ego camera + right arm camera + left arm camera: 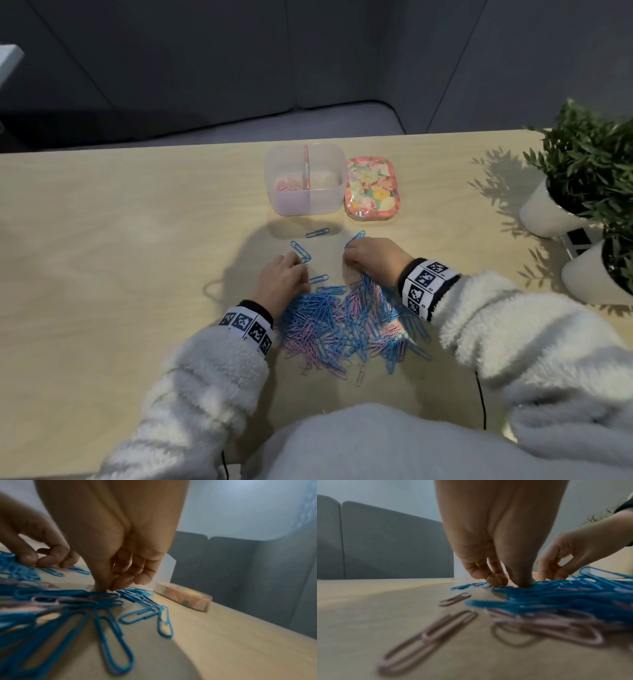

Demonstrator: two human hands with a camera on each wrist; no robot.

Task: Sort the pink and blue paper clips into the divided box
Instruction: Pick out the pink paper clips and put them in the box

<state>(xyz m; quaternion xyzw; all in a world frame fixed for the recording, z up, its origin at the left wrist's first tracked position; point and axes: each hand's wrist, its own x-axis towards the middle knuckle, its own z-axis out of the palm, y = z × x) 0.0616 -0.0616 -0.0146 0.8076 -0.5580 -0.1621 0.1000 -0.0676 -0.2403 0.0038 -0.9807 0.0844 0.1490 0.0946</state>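
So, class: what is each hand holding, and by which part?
Both the left hand and right hand have fingertips down among blue paper clips; whether either actually grips one cannot be told.

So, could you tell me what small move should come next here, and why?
Probably the right hand should lift the blue paper clips under its fingertips and carry them to the translucent divided box: its right compartment looks empty, while pink clips already fill the left.

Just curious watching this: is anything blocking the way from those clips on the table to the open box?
Nothing visible does. The divided box stands open beyond the pile of paper clips, with only bare table and a few loose blue clips between. Its floral lid lies off to its right side.
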